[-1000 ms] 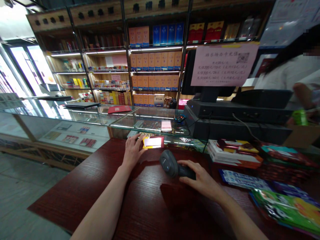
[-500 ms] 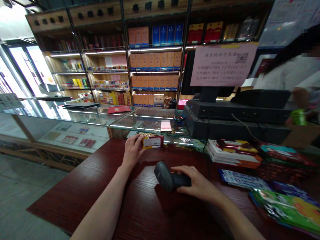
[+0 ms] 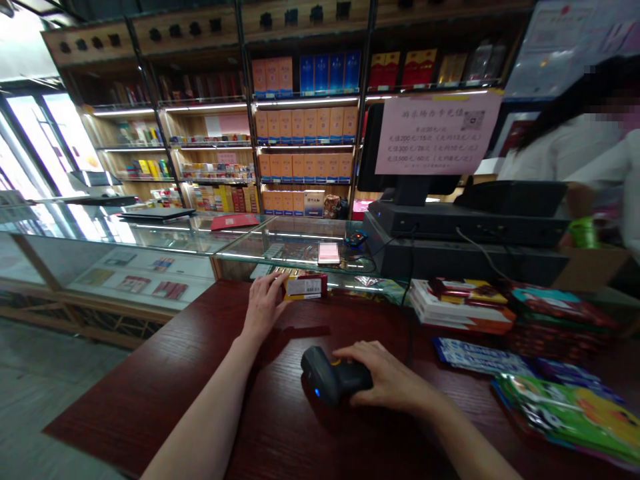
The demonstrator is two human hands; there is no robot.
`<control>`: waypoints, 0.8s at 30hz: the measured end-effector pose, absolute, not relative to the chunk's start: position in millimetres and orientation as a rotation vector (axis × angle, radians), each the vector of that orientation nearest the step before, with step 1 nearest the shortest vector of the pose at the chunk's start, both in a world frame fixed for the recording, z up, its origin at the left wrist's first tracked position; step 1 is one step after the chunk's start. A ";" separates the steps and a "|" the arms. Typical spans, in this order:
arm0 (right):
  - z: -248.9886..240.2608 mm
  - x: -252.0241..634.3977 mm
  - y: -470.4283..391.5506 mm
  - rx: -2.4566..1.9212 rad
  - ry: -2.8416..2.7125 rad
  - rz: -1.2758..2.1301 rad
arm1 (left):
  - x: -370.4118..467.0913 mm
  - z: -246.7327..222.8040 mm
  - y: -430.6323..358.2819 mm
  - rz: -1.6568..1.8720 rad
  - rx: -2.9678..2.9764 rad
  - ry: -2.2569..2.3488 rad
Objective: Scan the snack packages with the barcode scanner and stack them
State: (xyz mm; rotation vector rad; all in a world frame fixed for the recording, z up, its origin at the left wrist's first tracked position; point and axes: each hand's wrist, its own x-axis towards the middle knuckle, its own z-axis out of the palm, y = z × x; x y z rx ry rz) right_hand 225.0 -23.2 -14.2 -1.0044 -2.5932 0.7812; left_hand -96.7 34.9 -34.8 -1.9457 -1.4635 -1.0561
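My left hand point(image 3: 264, 301) is closed on the left end of a small yellow and dark red box point(image 3: 306, 287), at the far edge of the brown counter. A white label with a barcode on the box faces me. In my right hand point(image 3: 377, 373) is a black barcode scanner point(image 3: 325, 377), held low over the counter with its head toward the left. A blue light shows on the scanner's head. My fingers wrap round its handle, and the palm side is hidden.
White boxes point(image 3: 457, 308), blue packets point(image 3: 480, 358) and green snack bags point(image 3: 570, 413) lie on the right. A monitor with a pink sign point(image 3: 437, 133) stands behind them. A glass display case point(image 3: 280, 233) borders the counter. A co-worker in white point(image 3: 545, 157) is at the far right.
My right hand has moved the scanner slightly left and nearer to me, and its blue light now shows. My left hand keeps its hold on the box. The view has shifted slightly.
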 end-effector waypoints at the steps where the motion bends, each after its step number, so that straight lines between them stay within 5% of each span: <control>1: -13.4 225.6 -23.2 -1.016 -2.574 0.808 | -95.7 -33.9 34.3 -1.058 -1.959 -1.455; 12: -15.3 214.5 14.9 -1.168 -1.407 1.340 | -73.9 -25.5 28.3 -1.025 -2.097 -1.245; 24: 3.6 211.8 10.4 -1.192 -1.158 1.485 | -50.9 -18.1 17.1 -1.059 -2.152 -1.056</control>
